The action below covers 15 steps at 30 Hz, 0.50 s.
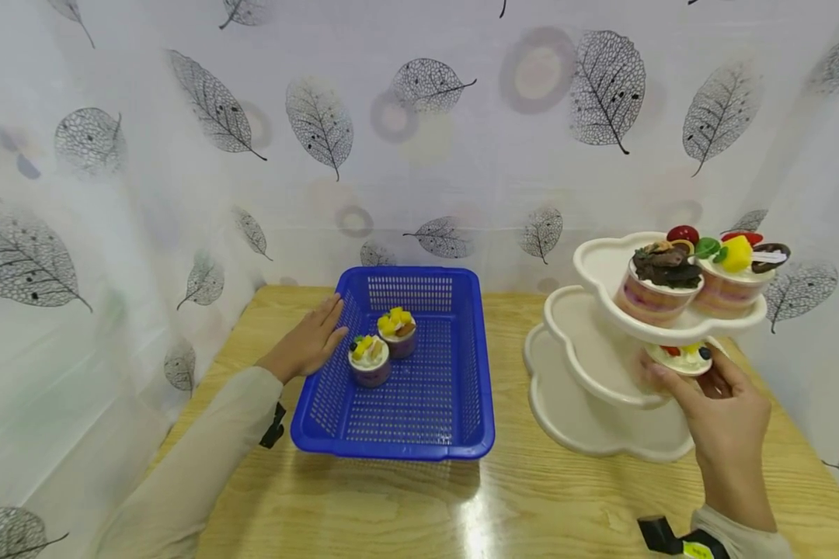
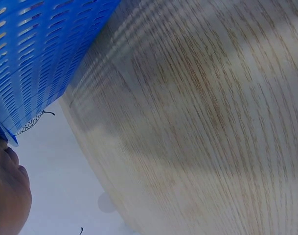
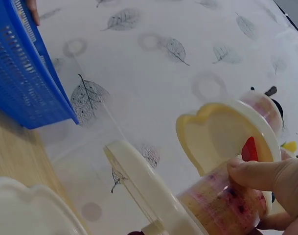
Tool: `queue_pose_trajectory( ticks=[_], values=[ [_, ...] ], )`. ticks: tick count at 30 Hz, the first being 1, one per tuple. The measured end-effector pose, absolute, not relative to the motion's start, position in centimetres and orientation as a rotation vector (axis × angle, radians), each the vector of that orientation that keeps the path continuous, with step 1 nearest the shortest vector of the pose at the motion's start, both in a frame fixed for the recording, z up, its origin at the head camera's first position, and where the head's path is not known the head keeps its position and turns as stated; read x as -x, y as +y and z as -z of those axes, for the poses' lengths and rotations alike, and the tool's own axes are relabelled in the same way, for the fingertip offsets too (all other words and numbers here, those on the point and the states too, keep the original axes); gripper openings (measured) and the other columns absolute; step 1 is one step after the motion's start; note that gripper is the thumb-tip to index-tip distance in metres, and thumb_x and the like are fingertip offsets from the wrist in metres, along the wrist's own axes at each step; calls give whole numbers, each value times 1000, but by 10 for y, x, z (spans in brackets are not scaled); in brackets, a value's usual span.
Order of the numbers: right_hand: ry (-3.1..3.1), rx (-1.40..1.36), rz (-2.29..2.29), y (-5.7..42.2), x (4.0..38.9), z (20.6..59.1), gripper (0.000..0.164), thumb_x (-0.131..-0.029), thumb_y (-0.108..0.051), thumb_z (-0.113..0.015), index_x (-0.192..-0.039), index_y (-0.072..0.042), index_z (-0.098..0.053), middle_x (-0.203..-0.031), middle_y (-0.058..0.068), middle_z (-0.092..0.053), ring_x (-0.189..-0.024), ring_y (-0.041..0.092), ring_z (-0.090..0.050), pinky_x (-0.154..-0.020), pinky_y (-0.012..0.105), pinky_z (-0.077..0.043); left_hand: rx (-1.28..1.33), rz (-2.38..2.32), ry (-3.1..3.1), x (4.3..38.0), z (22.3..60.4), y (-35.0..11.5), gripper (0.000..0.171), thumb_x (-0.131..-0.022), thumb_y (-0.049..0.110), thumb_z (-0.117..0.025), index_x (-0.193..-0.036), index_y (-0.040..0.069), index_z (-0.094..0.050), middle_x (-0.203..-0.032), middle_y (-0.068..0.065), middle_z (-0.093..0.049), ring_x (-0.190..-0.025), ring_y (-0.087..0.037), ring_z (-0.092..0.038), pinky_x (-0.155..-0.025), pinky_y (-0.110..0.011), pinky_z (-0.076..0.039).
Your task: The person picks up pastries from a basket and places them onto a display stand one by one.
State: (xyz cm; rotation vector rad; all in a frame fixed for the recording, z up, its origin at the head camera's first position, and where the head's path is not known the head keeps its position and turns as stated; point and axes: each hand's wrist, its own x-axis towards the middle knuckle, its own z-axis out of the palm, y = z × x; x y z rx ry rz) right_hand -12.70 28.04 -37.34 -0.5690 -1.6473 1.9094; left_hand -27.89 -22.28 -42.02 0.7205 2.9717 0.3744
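The dessert cup [image 1: 684, 359] is in the person's right hand [image 1: 732, 411], thumb and fingers curled around its sides, between the middle and top tiers of a white stand [image 1: 587, 341]; whether its base touches the tier is hard to tell. The left hand [image 1: 308, 338] is flat, fingers straight and the thumb spread a little from them, at the left rim of one blue basket [image 1: 391, 452], and holds nothing. Inside the basket, toward its left side, two cups with yellow fruit [image 1: 383, 349] stand upright, close together. The stand has three scalloped tiers; on the top one, two cups can be made out, a dark-topped cup [image 1: 660, 291] and a fruit-topped cup [image 1: 734, 283]. Basket and stand share a light wood-grain table [image 1: 363, 505], well lit, and whitish sheeting [image 1: 405, 182] printed with dark leaf skeletons surrounds it behind and at both sides.
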Motion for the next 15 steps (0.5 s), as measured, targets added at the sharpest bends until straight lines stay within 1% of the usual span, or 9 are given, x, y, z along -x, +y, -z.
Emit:
queue_pose_trajectory(
  ticks=[4, 7, 15],
  values=[
    [-1544, 599, -1936, 290, 132, 374, 69, -65, 16, -80, -127, -7, -63, -101, -2, -67, -93, 7, -64, -74, 10, -51, -721, -380, 2971, 278, 421, -223, 59, -107, 29, -25, -150, -8, -10, -159, -22, -5, -146, -39, -4, -117, -53, -9],
    [-1500, 643, -1937, 298, 136, 374, 72, -65, 14, -81, -131, -7, -60, -101, -3, -66, -96, 7, -63, -74, 9, -50, -724, -381, 2977, 279, 422, -224, 59, -107, 29, -26, -150, -8, -11, -159, -22, -5, -146, -39, -5, -117, -53, -9],
    [-1436, 723, -1951, 311, 144, 377, 79, -62, 11, -84, -134, -7, -56, -106, -4, -63, -108, 11, -59, -77, 8, -49, -724, -384, 2975, 280, 423, -225, 61, -106, 33, -23, -151, -6, -10, -159, -21, -6, -146, -39, -7, -116, -55, -10]
  ],
)
